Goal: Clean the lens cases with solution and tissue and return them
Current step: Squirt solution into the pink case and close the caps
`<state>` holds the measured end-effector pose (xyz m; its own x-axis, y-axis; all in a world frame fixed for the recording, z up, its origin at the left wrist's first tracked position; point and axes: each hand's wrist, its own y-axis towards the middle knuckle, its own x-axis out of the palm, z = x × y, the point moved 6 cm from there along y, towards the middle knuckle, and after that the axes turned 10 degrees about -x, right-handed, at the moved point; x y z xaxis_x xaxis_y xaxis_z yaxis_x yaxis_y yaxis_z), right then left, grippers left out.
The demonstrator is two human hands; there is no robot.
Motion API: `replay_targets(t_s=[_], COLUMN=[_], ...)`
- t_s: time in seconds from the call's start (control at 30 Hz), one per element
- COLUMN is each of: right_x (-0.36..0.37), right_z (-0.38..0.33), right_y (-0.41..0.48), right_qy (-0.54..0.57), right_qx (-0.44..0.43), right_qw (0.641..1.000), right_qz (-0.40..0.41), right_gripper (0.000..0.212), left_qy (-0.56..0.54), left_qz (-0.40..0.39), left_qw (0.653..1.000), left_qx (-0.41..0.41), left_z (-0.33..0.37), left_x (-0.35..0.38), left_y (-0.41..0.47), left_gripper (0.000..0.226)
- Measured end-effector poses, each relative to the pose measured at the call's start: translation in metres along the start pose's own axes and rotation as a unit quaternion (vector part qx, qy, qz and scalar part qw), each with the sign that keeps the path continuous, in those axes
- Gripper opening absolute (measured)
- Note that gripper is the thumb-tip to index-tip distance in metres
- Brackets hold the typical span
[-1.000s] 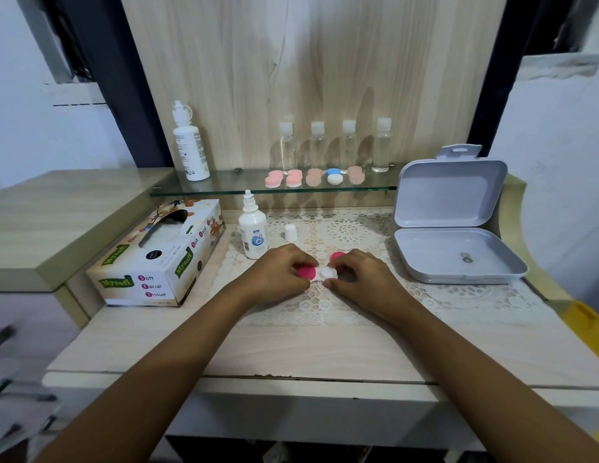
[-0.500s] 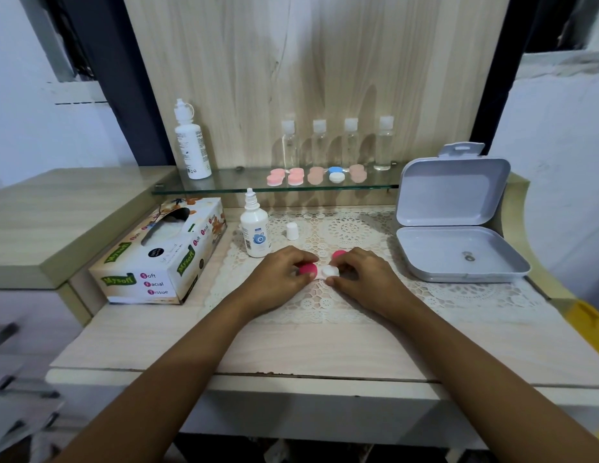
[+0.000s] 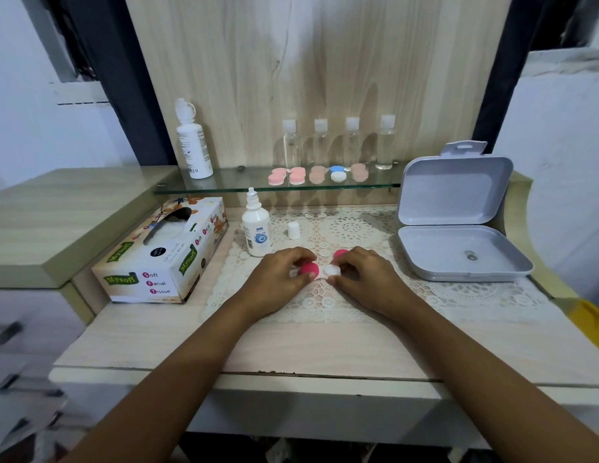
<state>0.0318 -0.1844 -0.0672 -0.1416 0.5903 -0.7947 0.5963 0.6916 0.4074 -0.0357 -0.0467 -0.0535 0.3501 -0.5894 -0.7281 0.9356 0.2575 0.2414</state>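
1. Pink-capped lens case (image 3: pixel 325 272) lies on the lace mat (image 3: pixel 358 228), long axis 9 to 3 o'clock, bridging the gap between my hands.
2. Grip, left hand (image 3: pixel 278 279): thumb and fingers curled, pinching the pink cap (image 3: pixel 309 269) at the case's 9 o'clock end.
3. Grip, right hand (image 3: pixel 368 279): fingertips pinch the case at its bare white well (image 3: pixel 333 270), 3 o'clock end.
4. 2nd pink cap (image 3: pixel 341 253) sits loose at 1 o'clock of that well, nearer my right hand.
5. Judgement: a cap twist is next. The solution bottle (image 3: pixel 257 228) stands at 10 o'clock.
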Motion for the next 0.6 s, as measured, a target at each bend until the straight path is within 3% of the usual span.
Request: replay_targets(t_s=[0.37, 0.6], right_x=[0.0007, 0.0012], right_z=[-0.0005, -0.0004], right_y=[0.0009, 0.0017], right_qy=[-0.008, -0.012], right_qx=[-0.01, -0.012], right_qw=[1.0, 1.0], right_qz=[0.006, 0.003], right_gripper=[0.024, 0.023], left_qy=[0.007, 0.022], left_qz=[-0.027, -0.051], left_qw=[0.999, 0.997], left_qx=[0.016, 0.047], left_z=[-0.0047, -0.0059], left_x=[0.0065, 0.0088], left_y=[-0.0007, 0.0021], left_gripper=[0.044, 0.037])
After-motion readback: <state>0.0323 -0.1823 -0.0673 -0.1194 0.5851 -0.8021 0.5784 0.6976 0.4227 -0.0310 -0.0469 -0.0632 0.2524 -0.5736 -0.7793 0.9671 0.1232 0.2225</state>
